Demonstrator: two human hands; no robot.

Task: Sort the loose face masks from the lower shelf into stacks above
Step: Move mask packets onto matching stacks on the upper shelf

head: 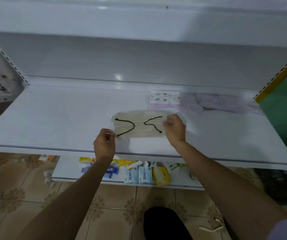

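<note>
A beige face mask (139,124) with black ear loops, inside a clear wrapper, lies flat on the white upper shelf (52,118). My left hand (104,144) pinches the wrapper's near left corner. My right hand (174,129) pinches its right edge. Behind it to the right lie a patterned white mask pack (164,97) and a heap of lilac masks (213,103). The lower shelf (66,177) under my arms holds loose packs.
Two pale blue packs marked ZERO (138,174), a yellow pack (161,175) and toothpaste boxes (111,170) crowd the lower shelf. A green panel (284,101) bounds the upper shelf on the right. Small items lie on the tiled floor (27,187) at left.
</note>
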